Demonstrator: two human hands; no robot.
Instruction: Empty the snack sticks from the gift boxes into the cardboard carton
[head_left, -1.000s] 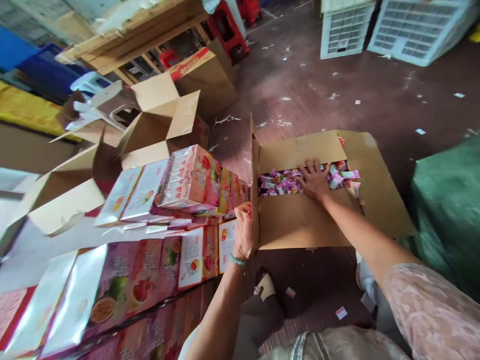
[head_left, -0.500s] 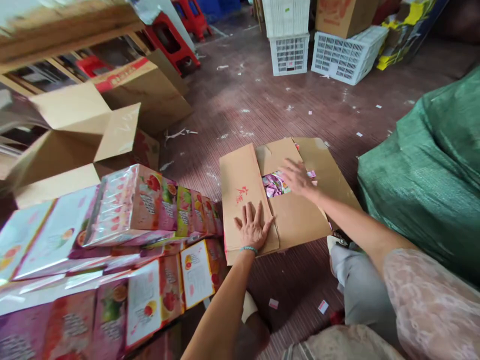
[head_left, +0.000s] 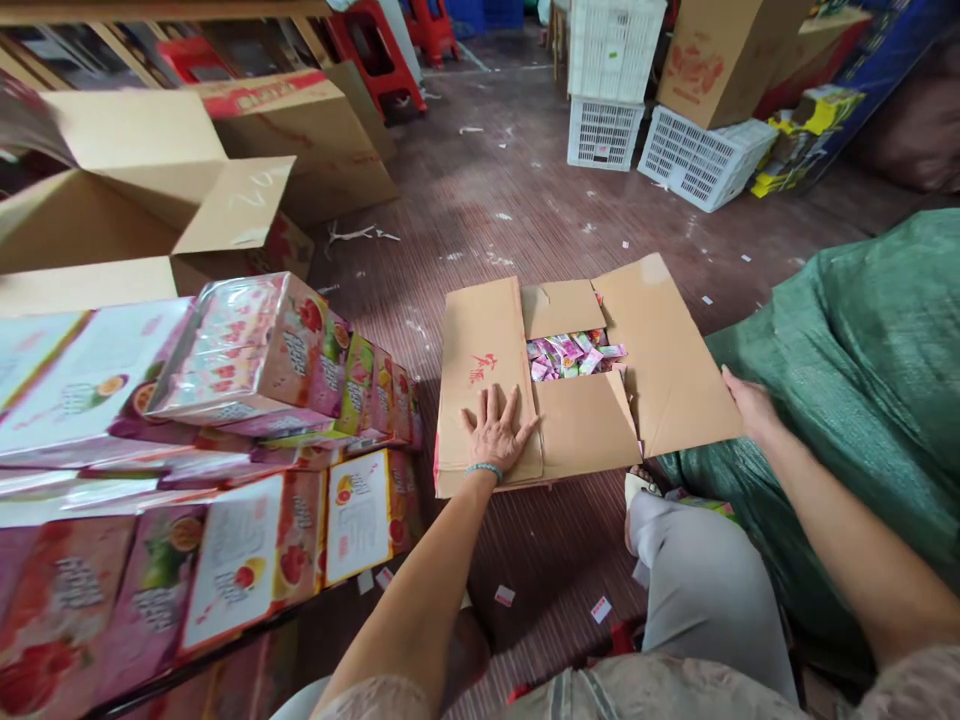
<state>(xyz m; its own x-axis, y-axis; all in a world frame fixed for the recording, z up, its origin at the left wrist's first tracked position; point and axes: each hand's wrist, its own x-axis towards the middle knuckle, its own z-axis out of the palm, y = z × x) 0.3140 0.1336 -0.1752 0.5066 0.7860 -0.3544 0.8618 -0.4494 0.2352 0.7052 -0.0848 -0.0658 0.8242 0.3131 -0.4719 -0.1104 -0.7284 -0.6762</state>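
A cardboard box [head_left: 480,310] stands on the floor before me, its left flap folded down. My left hand [head_left: 496,432] lies flat on that flap, fingers spread. My right hand [head_left: 750,405] grips the outer edge of the right flap [head_left: 667,350], which is lifted outward; the thumb shows on top and the other fingers are hidden beneath. Through the gap between the front and back flaps, small pink and purple sachets [head_left: 574,354] fill the box, some poking out at the right side.
Printed fruit-pattern boxes [head_left: 247,350] are stacked at the left, partly in clear wrap. Behind them stands an open carton [head_left: 142,130]. A green woven sack [head_left: 847,330] bulges at the right. White plastic crates [head_left: 701,150] and red stools [head_left: 375,50] stand farther back.
My right hand has moved from above the opening to the right flap's outer edge, and that flap is now raised. My left hand stays on the left flap. The view has shifted.
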